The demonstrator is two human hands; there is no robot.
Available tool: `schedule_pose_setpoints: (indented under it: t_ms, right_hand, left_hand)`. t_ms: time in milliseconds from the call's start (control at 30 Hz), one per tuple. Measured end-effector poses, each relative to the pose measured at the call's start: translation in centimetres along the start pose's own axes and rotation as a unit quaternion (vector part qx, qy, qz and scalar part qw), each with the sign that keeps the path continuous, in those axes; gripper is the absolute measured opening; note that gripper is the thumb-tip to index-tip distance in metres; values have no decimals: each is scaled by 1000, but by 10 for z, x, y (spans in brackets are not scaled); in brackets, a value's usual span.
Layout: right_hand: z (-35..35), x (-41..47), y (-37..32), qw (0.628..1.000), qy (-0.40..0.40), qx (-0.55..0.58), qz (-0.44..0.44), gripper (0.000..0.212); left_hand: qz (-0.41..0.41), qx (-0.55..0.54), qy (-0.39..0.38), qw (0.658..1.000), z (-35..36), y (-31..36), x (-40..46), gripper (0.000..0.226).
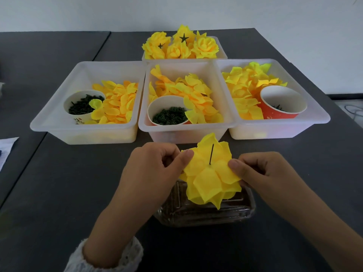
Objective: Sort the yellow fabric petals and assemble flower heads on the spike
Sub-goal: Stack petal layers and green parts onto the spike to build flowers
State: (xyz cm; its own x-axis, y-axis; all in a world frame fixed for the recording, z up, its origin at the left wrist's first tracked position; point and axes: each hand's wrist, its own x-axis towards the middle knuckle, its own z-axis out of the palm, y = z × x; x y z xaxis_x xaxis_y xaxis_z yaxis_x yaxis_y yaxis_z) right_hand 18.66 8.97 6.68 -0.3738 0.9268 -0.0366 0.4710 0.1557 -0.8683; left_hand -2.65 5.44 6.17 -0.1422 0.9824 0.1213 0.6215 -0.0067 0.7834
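Observation:
A stack of yellow fabric petal layers point(208, 183) sits threaded on a thin dark spike point(211, 154) that rises from a clear plastic box point(204, 214) near the table's front. My left hand point(157, 165) pinches the stack's left edge between thumb and fingers. My right hand point(261, 169) pinches its right edge. The spike's tip stands free above the petals.
Three white bins stand in a row behind: the left bin point(59, 114), the middle bin point(216, 126) and the right bin point(314, 114), each with loose yellow petals and a paper cup of small dark parts. A fourth bin point(222, 54) at the back holds several finished flower heads.

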Motion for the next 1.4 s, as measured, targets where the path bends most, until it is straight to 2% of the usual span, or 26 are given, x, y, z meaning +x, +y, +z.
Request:
schedule_pose_setpoints:
  t_ms: [300, 467, 567, 633, 733, 800, 900, 967, 1033, 1100, 1167, 1233, 1267, 1400]
  right_hand:
    - [17, -3, 15, 999, 37, -31, 7, 34]
    - [18, -4, 17, 999, 37, -39, -4, 36]
    - [17, -6, 15, 999, 29, -40, -8, 44]
    - [13, -8, 14, 997, 43, -51, -30, 56]
    - [-14, -6, 6, 986, 92, -120, -69, 61]
    - [-46, 7, 2, 972, 126, -188, -59, 54]
    - [-102, 49, 8, 924, 223, -309, -36, 34]
    - [-134, 88, 17, 901, 252, -351, -33, 18]
    - [-152, 129, 30, 902, 199, -382, -16, 14]
    - [-157, 163, 46, 899, 108, -423, 21, 15]
    - [-154, 185, 61, 885, 13, -459, 78, 15]
    - [-148, 196, 75, 862, -77, -492, 95, 14]
    - [-145, 198, 81, 855, -98, -503, 82, 17]
    - [-147, 204, 96, 849, -81, -522, 23, 27]
  left_hand:
    - [-23, 58, -3, 998, 12, -7, -4, 54]
    - [-24, 48, -6, 999, 13, -11, -7, 53]
    - [-25, 54, -1, 998, 8, -8, -10, 54]
    - [-28, 80, 16, 996, 1, -2, -9, 56]
    - [-25, 124, 100, 987, -13, 8, -7, 51]
    - [26, 113, 132, 984, -20, 15, -10, 40]
    - [194, 127, 111, 966, -17, 32, -20, 18]
    - [278, 190, 76, 938, -3, 36, -27, 27]
    - [288, 270, 43, 918, 13, 32, -31, 43]
    - [251, 320, 4, 914, 24, 28, -35, 56]
    - [233, 354, -20, 906, 28, 24, -37, 64]
    - [235, 377, -24, 896, 30, 19, -39, 70]
    - [237, 384, -25, 892, 31, 18, -39, 73]
    - [227, 396, -38, 889, 34, 15, -42, 75]
